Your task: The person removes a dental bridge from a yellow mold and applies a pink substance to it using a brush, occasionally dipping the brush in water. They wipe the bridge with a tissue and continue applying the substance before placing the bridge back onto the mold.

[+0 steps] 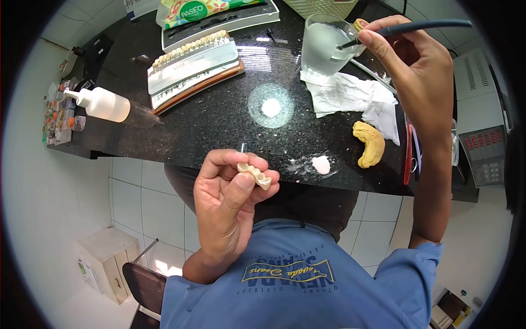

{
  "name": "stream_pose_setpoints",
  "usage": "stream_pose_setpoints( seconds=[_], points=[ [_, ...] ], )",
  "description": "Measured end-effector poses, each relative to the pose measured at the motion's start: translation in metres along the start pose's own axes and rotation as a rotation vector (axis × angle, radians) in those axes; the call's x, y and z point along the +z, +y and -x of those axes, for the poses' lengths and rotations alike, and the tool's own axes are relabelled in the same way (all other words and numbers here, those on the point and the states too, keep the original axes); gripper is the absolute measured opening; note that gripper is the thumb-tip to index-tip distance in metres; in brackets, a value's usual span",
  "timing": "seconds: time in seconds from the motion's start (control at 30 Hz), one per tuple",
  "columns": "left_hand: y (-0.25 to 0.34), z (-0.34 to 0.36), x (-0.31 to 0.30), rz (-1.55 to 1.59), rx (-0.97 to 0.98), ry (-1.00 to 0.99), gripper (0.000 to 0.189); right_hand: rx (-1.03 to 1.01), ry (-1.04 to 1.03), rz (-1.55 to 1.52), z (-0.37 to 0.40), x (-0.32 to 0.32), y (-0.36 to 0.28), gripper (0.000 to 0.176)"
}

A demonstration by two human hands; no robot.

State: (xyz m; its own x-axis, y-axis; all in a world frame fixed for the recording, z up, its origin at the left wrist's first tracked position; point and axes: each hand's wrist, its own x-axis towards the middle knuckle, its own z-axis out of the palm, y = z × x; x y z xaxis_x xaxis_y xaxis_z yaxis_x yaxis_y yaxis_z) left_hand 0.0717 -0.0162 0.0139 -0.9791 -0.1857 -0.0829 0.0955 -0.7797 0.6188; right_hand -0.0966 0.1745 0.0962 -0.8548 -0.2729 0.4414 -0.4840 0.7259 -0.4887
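Between the thumb and fingers of my left hand (227, 192) sits a tooth-coloured dental bridge (255, 175), held just over the front edge of the counter, its hollow undersides showing. My right hand (419, 68) is raised at the right, thumb and fingers pinching a dark-handled brush (394, 29). The brush tip overlaps the rim of a drinking glass (323, 52) with cloudy whitish contents. Below the glass lies a crumpled white tissue (342, 93). A small mound of pale pink powder (321, 164) and a curved yellow putty piece (368, 143) rest near the counter's edge.
On the black speckled counter (208, 131) stand a VITA tooth shade guide (192, 66) and a white dropper bottle (108, 104). A wipes pack (205, 12) lies in an open case behind. Right of the putty is a red-handled tool (407, 153). A chair (145, 288) stands lower left.
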Motion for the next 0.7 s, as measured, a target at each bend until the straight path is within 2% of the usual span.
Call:
stream_pose_setpoints(
  seconds=[0.1,0.13,0.23,0.27,0.33,0.6,0.7],
  points=[
    [-0.001,0.000,-0.001,-0.075,0.054,0.031,0.019,-0.189,0.282,-0.361,0.012,-0.008,-0.003,0.013],
    [-0.003,-0.001,-0.002,-0.058,0.040,0.017,0.019,-0.112,0.308,-0.311,0.022,-0.020,-0.004,0.014],
    [-0.013,-0.006,-0.007,-0.329,0.264,0.007,0.018,-0.095,0.204,-0.325,0.046,-0.025,0.010,0.011],
    [-0.017,-0.008,-0.009,-0.321,0.259,0.000,0.018,-0.055,0.108,-0.261,0.053,-0.024,0.015,0.009],
    [-0.022,-0.010,-0.011,-0.509,0.370,-0.034,0.016,-0.008,0.033,-0.198,0.063,-0.013,0.030,0.008],
    [-0.024,-0.024,0.002,-0.613,0.363,-0.110,0.015,-0.087,-0.030,-0.200,0.080,0.004,0.056,0.011],
    [-0.021,-0.029,0.004,-0.624,0.310,-0.126,0.014,0.038,0.063,-0.285,0.087,-0.007,0.052,0.009]
  ],
)
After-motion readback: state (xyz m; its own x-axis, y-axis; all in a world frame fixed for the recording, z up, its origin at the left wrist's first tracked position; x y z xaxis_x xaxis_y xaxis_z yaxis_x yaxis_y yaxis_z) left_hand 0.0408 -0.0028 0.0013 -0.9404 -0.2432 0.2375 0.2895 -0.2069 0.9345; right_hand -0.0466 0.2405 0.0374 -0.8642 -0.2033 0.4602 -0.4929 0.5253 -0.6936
